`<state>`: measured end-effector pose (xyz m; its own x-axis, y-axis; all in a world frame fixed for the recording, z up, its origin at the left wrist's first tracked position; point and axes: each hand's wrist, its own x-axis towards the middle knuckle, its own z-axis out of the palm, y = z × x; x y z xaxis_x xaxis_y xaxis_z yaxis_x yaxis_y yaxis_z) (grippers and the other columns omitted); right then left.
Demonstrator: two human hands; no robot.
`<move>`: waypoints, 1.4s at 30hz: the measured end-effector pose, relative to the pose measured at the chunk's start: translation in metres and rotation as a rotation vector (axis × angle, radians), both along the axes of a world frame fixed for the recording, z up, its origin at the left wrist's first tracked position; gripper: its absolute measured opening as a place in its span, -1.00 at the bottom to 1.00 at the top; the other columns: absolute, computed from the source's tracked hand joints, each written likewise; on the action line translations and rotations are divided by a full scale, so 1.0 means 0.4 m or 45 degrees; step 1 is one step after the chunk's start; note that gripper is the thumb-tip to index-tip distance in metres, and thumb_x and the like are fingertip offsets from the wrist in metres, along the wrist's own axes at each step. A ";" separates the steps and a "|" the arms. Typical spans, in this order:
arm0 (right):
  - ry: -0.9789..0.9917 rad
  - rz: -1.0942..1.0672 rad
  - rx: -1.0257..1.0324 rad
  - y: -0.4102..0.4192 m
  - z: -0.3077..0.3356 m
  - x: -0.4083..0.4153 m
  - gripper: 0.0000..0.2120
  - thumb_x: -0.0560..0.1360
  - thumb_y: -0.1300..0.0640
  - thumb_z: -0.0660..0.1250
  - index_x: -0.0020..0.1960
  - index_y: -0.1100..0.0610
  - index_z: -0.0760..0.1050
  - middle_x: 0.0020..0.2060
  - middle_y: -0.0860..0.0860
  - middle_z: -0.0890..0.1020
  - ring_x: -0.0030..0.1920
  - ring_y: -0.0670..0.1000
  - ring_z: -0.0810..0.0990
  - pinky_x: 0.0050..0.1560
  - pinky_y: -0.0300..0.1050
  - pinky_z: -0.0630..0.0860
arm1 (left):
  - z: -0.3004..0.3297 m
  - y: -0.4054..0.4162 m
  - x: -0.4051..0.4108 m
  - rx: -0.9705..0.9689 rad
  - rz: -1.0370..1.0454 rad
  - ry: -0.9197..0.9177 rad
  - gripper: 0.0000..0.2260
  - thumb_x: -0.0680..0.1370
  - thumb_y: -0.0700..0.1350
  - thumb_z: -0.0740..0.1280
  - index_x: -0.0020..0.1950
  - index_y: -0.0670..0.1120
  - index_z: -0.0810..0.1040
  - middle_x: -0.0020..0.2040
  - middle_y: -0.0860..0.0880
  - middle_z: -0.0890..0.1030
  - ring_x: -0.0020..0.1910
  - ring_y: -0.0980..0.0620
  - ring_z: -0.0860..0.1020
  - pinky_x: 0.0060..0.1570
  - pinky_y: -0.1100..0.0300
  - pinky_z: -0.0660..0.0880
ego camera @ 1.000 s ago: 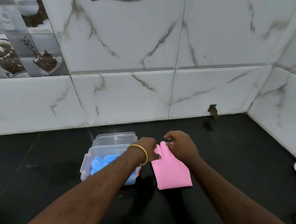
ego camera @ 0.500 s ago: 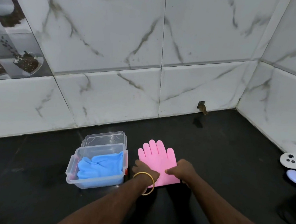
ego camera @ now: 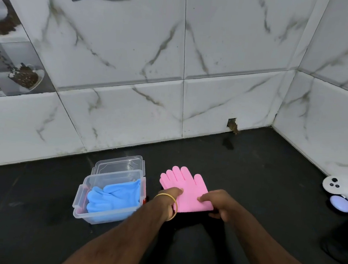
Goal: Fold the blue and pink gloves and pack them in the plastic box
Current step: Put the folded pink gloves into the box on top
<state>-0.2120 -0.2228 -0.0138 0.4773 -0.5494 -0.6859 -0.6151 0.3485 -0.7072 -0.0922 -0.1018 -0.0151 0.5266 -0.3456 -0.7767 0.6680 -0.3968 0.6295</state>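
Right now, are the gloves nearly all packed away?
About halfway. The blue gloves already sit in the plastic box. The pink gloves lie flat on the counter under the left hand and right hand, not yet folded. Folding and packing them remains.

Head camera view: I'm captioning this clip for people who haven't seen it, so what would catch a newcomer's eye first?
The pink gloves lie flat on the dark counter, fingers toward the wall, with the left hand and right hand pressing on the cuff end. Just left sits the clear plastic box, open, with the blue gloves already inside.
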 end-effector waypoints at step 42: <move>-0.884 -0.021 0.559 0.473 0.402 0.426 -0.77 0.45 0.27 0.41 0.10 0.29 0.57 -0.03 0.26 0.70 -0.03 0.22 0.68 0.12 0.20 0.59 | 0.227 0.361 0.230 -1.399 0.477 0.393 -0.42 0.49 0.28 0.19 0.19 -0.15 0.64 0.17 -0.22 0.64 0.12 -0.23 0.62 0.02 -0.15 0.55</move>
